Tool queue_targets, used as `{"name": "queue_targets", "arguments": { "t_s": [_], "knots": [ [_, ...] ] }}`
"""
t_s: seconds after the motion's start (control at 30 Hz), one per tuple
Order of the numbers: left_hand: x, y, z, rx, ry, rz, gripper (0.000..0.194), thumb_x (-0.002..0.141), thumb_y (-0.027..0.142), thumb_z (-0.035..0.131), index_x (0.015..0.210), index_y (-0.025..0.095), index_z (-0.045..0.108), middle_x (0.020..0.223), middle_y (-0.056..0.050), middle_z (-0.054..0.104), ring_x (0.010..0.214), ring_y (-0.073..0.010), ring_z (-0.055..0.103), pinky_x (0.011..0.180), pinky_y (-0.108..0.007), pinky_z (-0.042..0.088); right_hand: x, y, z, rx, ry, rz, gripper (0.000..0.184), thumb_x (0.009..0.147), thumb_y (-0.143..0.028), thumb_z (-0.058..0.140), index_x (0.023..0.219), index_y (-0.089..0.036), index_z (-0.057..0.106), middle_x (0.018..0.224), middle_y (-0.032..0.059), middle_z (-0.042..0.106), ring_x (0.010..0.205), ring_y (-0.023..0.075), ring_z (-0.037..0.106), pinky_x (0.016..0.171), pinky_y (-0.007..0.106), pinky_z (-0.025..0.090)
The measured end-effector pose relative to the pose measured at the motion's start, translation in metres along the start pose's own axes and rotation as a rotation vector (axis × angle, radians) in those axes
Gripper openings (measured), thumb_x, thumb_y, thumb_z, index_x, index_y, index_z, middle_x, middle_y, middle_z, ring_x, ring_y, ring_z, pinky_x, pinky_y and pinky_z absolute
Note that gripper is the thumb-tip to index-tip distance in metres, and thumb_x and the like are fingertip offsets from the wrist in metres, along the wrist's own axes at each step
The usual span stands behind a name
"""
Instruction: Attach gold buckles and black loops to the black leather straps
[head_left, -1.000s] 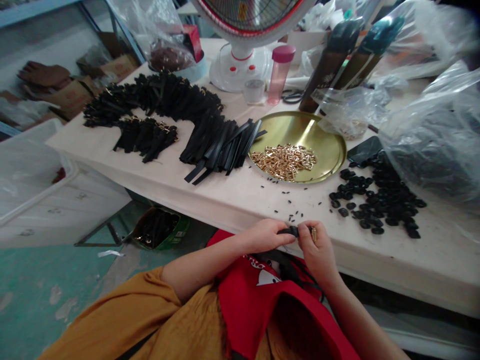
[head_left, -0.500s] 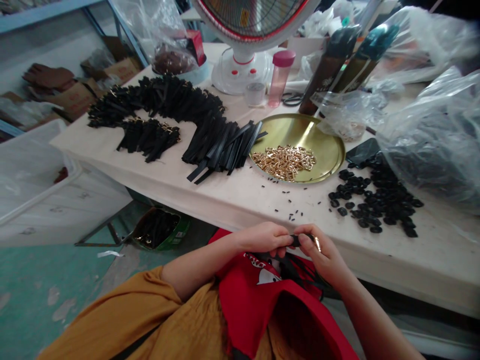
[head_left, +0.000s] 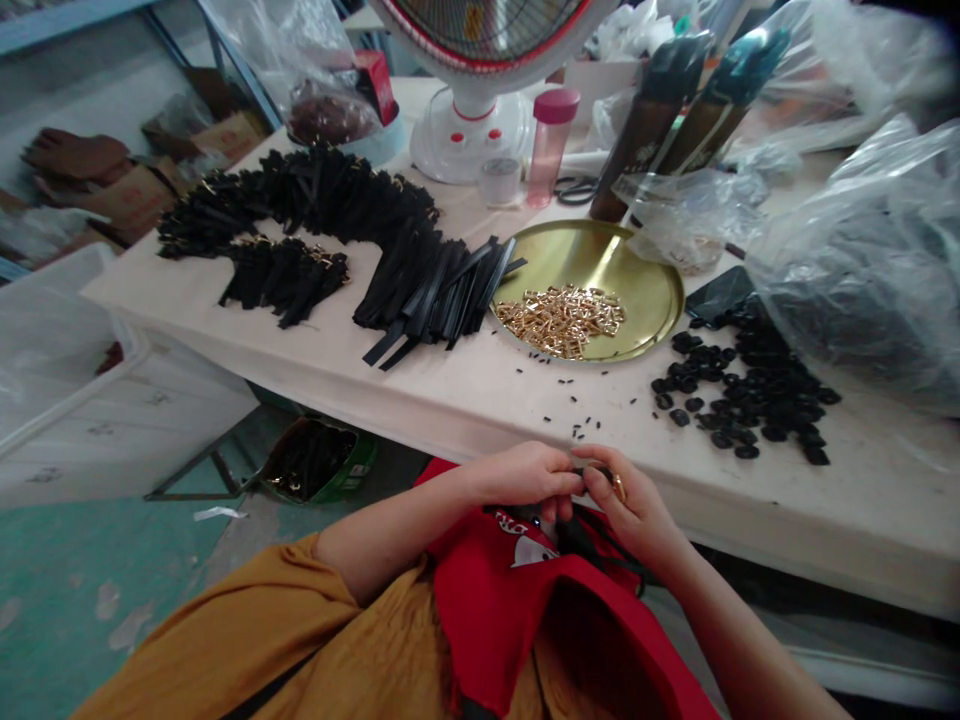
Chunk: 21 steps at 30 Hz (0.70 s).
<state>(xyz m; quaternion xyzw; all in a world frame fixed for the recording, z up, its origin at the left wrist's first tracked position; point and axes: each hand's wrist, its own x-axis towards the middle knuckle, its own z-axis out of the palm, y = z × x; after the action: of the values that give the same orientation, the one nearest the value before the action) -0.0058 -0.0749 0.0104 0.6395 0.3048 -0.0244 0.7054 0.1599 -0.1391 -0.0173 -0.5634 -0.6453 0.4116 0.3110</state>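
Note:
Close together at the table's front edge, my left hand and my right hand are both closed on one black strap. Part of the strap hangs down over the red apron. A small gold buckle shows at my right fingers. The fingertips cover most of the strap's upper end. Beyond the hands, a round gold tray bears a heap of small gold buckles. To its left lies a bundle of loose black straps.
Tiny black bits are scattered before the tray. Black rings lie at right beside a clear plastic bag. Straps with gold fittings are piled at left. A fan, pink-lidded bottle and scissors stand or lie behind.
The view has shifted slightly, so the table things sit a little further left. Both hands keep their grip on the strap, and the gold buckle at the right fingers has turned a little.

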Motion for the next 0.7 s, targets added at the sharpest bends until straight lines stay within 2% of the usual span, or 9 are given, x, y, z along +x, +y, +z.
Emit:
{"name": "queue_targets", "arguments": {
  "t_s": [0.13, 0.23, 0.33, 0.43, 0.57, 0.63, 0.7],
  "knots": [
    [0.000, 0.006, -0.004, 0.093, 0.039, 0.003, 0.025, 0.084, 0.027, 0.037, 0.070, 0.013, 0.054, 0.058, 0.002, 0.057, 0.044, -0.0055, 0.047, 0.049, -0.018, 0.038, 0.004, 0.005, -0.002, 0.041, -0.012, 0.024, 0.032, 0.088, -0.038, 0.034, 0.109, -0.019, 0.049, 0.071, 0.0019, 0.057, 0.062, 0.0148, 0.054, 0.056, 0.027, 0.044],
    [-0.006, 0.010, -0.009, 0.217, 0.092, -0.027, 0.027, 0.082, 0.030, 0.040, 0.065, 0.014, 0.054, 0.055, 0.003, 0.054, 0.044, -0.0059, 0.046, 0.046, -0.018, 0.035, 0.005, 0.009, -0.002, 0.002, 0.082, 0.033, 0.034, 0.089, -0.038, 0.032, 0.114, -0.019, 0.046, 0.064, -0.0006, 0.051, 0.055, 0.0140, 0.049, 0.052, 0.026, 0.041],
    [-0.008, 0.010, -0.010, 0.245, 0.090, -0.033, 0.026, 0.081, 0.030, 0.039, 0.065, 0.014, 0.052, 0.057, 0.002, 0.055, 0.047, -0.0067, 0.049, 0.048, -0.018, 0.037, 0.004, 0.009, -0.001, -0.097, 0.131, 0.006, 0.032, 0.090, -0.036, 0.032, 0.112, -0.020, 0.047, 0.068, 0.0012, 0.053, 0.059, 0.0154, 0.051, 0.056, 0.028, 0.041],
    [-0.001, 0.009, -0.010, 0.231, 0.077, 0.035, 0.020, 0.081, 0.024, 0.037, 0.072, 0.014, 0.052, 0.062, 0.002, 0.057, 0.049, -0.0067, 0.052, 0.052, -0.018, 0.039, 0.003, 0.004, -0.001, -0.160, 0.124, -0.039, 0.030, 0.090, -0.036, 0.031, 0.108, -0.020, 0.049, 0.082, 0.0053, 0.058, 0.072, 0.0179, 0.055, 0.063, 0.030, 0.043],
    [0.018, 0.007, -0.014, 0.357, 0.085, 0.080, 0.024, 0.084, 0.027, 0.038, 0.072, 0.014, 0.055, 0.064, 0.000, 0.060, 0.054, -0.0091, 0.055, 0.057, -0.020, 0.040, 0.013, 0.011, -0.010, -0.237, 0.125, -0.019, 0.032, 0.090, -0.037, 0.028, 0.106, -0.020, 0.050, 0.070, 0.0028, 0.057, 0.061, 0.0174, 0.054, 0.056, 0.029, 0.042],
    [0.025, 0.006, -0.020, 0.540, 0.212, 0.065, 0.032, 0.084, 0.038, 0.041, 0.075, 0.014, 0.060, 0.067, -0.003, 0.062, 0.062, -0.0139, 0.057, 0.059, -0.023, 0.040, 0.024, 0.020, -0.016, -0.337, 0.169, 0.000, 0.032, 0.089, -0.039, 0.028, 0.100, -0.020, 0.052, 0.065, 0.0024, 0.056, 0.058, 0.0185, 0.054, 0.054, 0.030, 0.042],
    [0.026, 0.002, -0.031, 0.721, 0.438, 0.090, 0.038, 0.082, 0.047, 0.043, 0.085, 0.014, 0.063, 0.078, -0.007, 0.064, 0.075, -0.0185, 0.058, 0.065, -0.026, 0.041, 0.038, 0.031, -0.022, -0.501, 0.258, -0.005, 0.034, 0.089, -0.041, 0.028, 0.094, -0.020, 0.055, 0.070, 0.0058, 0.059, 0.062, 0.0219, 0.056, 0.054, 0.033, 0.042]
  ]
}}
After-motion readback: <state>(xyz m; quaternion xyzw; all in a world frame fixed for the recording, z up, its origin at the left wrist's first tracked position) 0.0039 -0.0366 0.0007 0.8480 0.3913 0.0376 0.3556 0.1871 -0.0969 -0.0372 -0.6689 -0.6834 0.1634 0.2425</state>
